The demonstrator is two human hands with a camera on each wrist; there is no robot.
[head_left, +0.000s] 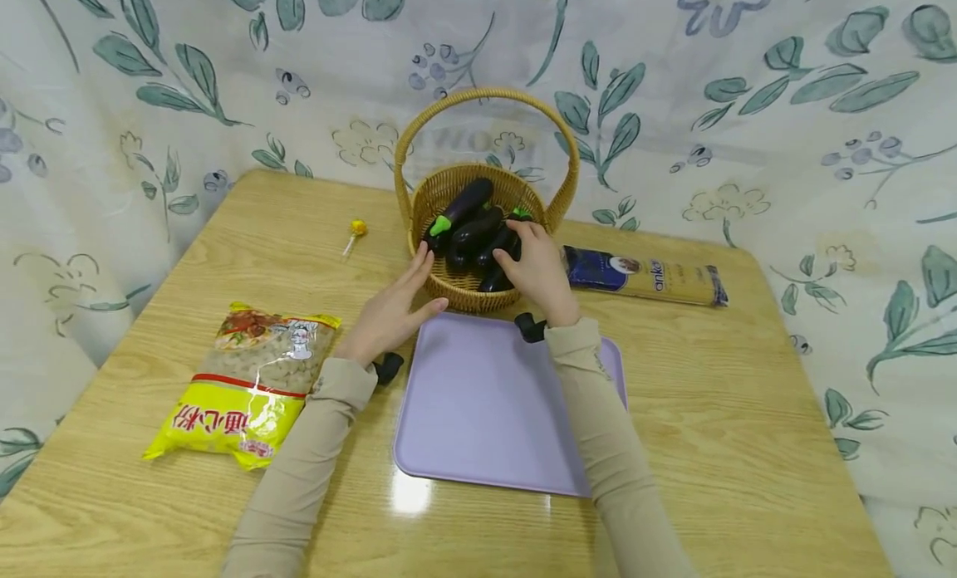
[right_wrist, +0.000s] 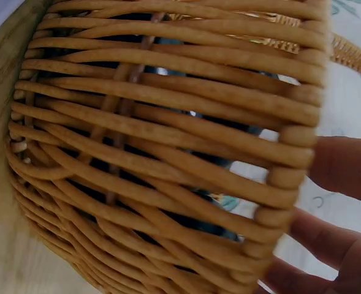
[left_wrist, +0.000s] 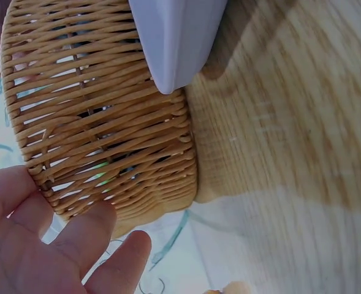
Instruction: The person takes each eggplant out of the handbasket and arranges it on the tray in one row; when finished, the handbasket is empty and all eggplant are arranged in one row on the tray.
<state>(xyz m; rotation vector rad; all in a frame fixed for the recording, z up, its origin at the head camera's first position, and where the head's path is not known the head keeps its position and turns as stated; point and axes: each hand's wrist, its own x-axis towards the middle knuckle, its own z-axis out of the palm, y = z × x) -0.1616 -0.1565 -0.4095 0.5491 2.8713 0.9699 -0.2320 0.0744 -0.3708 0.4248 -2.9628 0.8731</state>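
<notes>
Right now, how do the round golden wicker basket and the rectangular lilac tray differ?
The round golden wicker basket is woven; the rectangular lilac tray is smooth. The basket has a tall arched handle; the tray has a low rim. Both are on the light wooden table.

We note a pale wood-grain table (head_left: 718, 404), glossy, with rounded far corners at ten and three o'clock. We find white fabric (head_left: 673, 71) with a blue-green leaf-and-flower print spanning nine through twelve to three o'clock. We record a bright light reflection (head_left: 410, 491) on the tabletop near seven o'clock.
</notes>
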